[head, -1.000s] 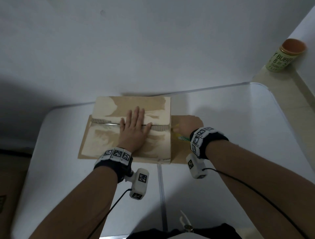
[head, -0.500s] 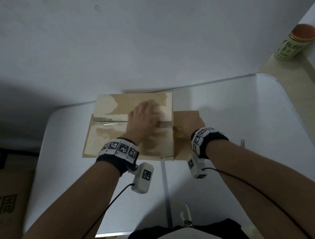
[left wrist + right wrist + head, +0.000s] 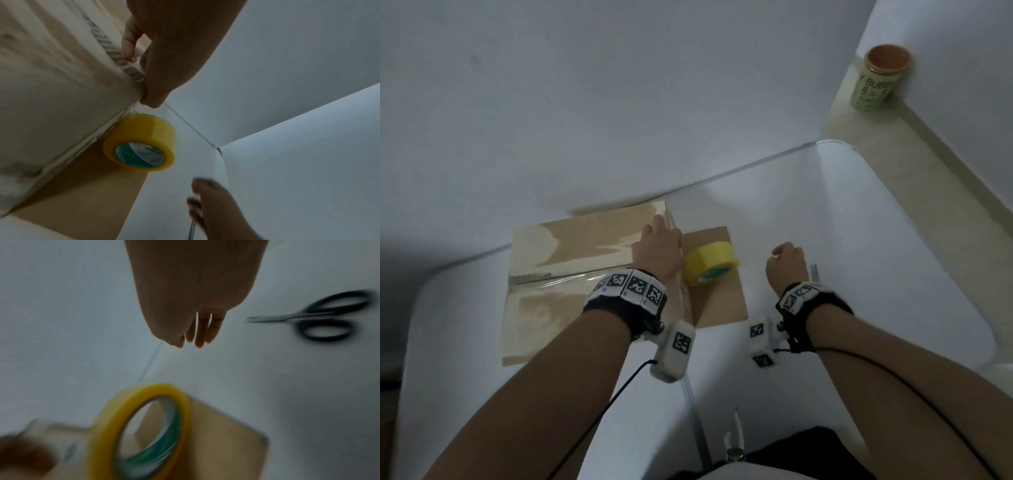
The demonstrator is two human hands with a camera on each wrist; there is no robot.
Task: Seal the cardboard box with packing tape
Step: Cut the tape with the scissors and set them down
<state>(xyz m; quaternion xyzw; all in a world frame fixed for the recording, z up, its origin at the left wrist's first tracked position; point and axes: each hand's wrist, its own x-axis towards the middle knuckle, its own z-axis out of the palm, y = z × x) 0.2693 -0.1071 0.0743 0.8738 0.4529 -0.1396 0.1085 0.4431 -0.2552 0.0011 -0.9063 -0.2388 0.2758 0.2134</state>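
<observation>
The cardboard box (image 3: 571,246) lies flat on the white table (image 3: 859,240), with a strip of clear tape (image 3: 565,279) along its top seam. My left hand (image 3: 659,248) is at the right end of that seam. In the left wrist view its thumb and fingers (image 3: 164,48) pinch the tape at the box (image 3: 51,81) edge. The yellow tape roll (image 3: 710,265) (image 3: 144,139) (image 3: 102,431) stands on edge on the box's side flap (image 3: 722,301), against the box wall. My right hand (image 3: 787,267) (image 3: 195,288) hovers to the right of the roll, fingers relaxed and holding nothing.
Black-handled scissors (image 3: 815,272) (image 3: 298,314) lie on the table just right of my right hand. A green can with an orange lid (image 3: 878,82) stands on a ledge at the far right. A wall runs behind the box.
My left hand slid right along the seam from the box's middle to its right edge. My right hand let go of the roll and moved right, toward the scissors.
</observation>
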